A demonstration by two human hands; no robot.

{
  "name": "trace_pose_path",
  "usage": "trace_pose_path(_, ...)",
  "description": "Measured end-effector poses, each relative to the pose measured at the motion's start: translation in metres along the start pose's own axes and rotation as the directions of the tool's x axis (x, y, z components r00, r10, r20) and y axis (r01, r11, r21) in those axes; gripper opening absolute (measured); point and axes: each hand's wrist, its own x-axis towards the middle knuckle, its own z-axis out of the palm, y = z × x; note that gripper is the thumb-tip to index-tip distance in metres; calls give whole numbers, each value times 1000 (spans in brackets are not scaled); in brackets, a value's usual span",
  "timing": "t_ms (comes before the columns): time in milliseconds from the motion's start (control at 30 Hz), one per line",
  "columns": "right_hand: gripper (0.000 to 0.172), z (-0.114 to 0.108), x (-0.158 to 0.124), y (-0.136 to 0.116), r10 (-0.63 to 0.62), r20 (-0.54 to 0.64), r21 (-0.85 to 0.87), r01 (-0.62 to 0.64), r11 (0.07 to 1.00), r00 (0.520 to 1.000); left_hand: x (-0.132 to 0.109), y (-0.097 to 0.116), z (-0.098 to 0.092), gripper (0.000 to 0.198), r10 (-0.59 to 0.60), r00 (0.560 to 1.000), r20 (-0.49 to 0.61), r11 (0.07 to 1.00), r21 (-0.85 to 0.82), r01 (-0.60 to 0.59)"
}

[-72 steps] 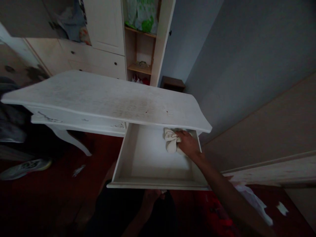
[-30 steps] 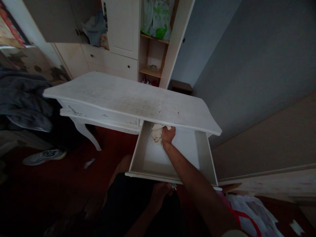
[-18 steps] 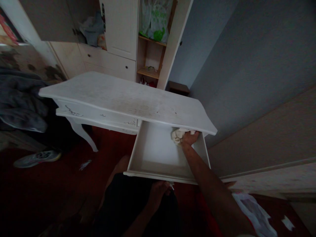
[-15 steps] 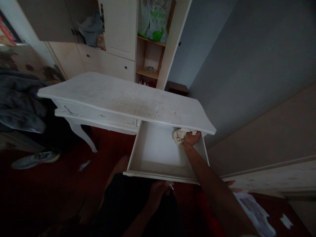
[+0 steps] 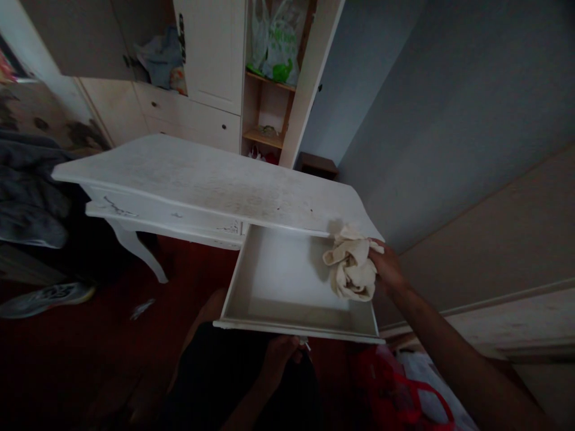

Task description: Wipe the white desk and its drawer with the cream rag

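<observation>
A crumpled cream cloth (image 5: 353, 266) is bunched in my right hand (image 5: 387, 266), raised over the right side of the pulled-out drawer (image 5: 283, 269). That drawer belongs to a white desk (image 5: 188, 170) with curved legs and a top marked by grey smudges. Below the drawer's front edge, my left hand (image 5: 281, 354) has its fingers closed at a small pale drawer handle (image 5: 304, 342); dim light hides part of the grip. The drawer's white bottom shows beneath the cloth.
Behind the desk stands a white wardrobe (image 5: 211, 60) with an open door and plastic bags (image 5: 281, 48) on a shelf. A red bag (image 5: 381, 383) lies on the floor at lower right. A grey shoe (image 5: 49, 299) and dark clothing (image 5: 31, 191) are at left.
My right hand has lifted the cloth out of the drawer's back right corner, up and toward me. My left hand stays at the drawer front. The view has shifted slightly.
</observation>
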Motion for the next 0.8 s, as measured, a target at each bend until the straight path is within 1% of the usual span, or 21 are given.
trace_pose_path(67, 42, -9, 6, -24, -108, -48, 2, 108, 994, 993, -1, 2, 0, 71, -18, 1000, -1, 1000, -10, 18)
trace_pose_path(133, 41, -12, 19, -45, -272, -101, -54, 267, 962, 957, -1, 3, 0, 70, -26, 1000, 2, 999, -20, 27)
trace_pose_path(167, 39, -13, 27, -54, -355, -125, -103, 344, 933, 926, -2, 2, 0, 69, -32, 999, 3, 999, -23, 32)
trace_pose_path(267, 34, -7, 59, -71, -543, -121, -241, 506, 828, 831, -2, -1, -3, 65, -50, 999, -9, 998, -36, 50)
trace_pose_path(333, 36, 0, 84, -75, -636, -87, -316, 584, 748, 767, -2, -4, -5, 64, -60, 998, -24, 997, -53, 59)
trace_pose_path(400, 40, 11, 108, -70, -696, -2, -394, 639, 661, 718, -1, -5, -7, 64, -76, 997, -29, 995, -64, 74)
trace_pose_path(433, 42, 18, 119, -65, -714, 61, -435, 663, 610, 697, 0, -6, -8, 64, -82, 996, -34, 995, -67, 80)
trace_pose_path(467, 44, 25, 128, -58, -714, 138, -471, 680, 563, 687, 1, -5, -8, 65, -92, 995, -35, 994, -69, 89)
trace_pose_path(533, 49, 40, 140, -41, -645, 335, -512, 707, 488, 688, 1, -5, -9, 67, -108, 993, -39, 992, -70, 105)
trace_pose_path(567, 52, 48, 143, -33, -592, 416, -525, 714, 463, 690, 1, -4, -10, 67, -113, 992, -46, 991, -72, 110)
trace_pose_path(600, 55, 55, 144, -24, -542, 467, -540, 711, 450, 699, 1, -4, -10, 68, -118, 991, -56, 991, -78, 114)
trace_pose_path(633, 56, 61, 145, -17, -508, 486, -558, 699, 446, 712, 1, -4, -10, 68, -122, 990, -66, 990, -83, 117)
trace_pose_path(700, 56, 69, 146, -6, -483, 493, -576, 687, 442, 724, 1, -5, -10, 67, -125, 988, -85, 989, -91, 118)
trace_pose_path(800, 60, 68, 150, -3, -459, 532, -550, 703, 451, 712, 1, -5, -11, 67, -126, 988, -90, 989, -86, 118)
